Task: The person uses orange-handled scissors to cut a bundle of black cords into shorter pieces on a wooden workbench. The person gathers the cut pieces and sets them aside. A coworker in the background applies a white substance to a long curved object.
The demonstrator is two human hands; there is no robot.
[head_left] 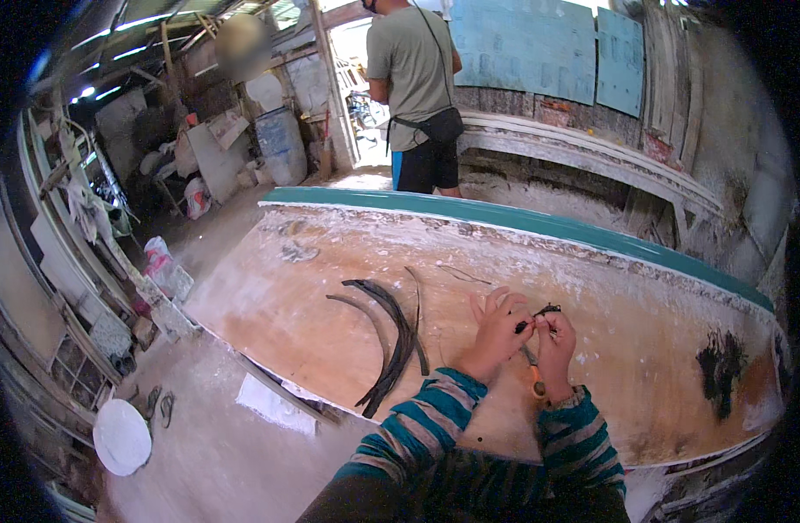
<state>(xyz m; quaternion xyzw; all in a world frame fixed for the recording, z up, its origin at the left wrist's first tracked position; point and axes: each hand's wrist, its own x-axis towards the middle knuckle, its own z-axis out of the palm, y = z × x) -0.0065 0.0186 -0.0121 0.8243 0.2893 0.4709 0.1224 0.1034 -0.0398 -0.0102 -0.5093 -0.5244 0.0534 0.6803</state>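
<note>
Over the worn wooden table (269, 288), my hands meet close together. My left hand (498, 327) pinches a small black piece (548, 309) between thumb and forefinger, its other fingers spread. Closed beside it, my right hand (555, 349) has its fingertips on the same piece, whose exact kind is too small to tell. A tool with an orange handle (537, 381) lies against or under my right hand; which of these I cannot tell. Left of my hands lie several long, curved black strips (403, 340). A thin wire-like strand (465, 275) rests beyond my left hand.
A heap of black fibres (721, 370) sits at the table's right end. Along the far edge runs a green board (505, 220). Behind it a person (417, 78) stands turned away. A blue barrel (281, 144) and a round white stool (122, 437) stand on the floor.
</note>
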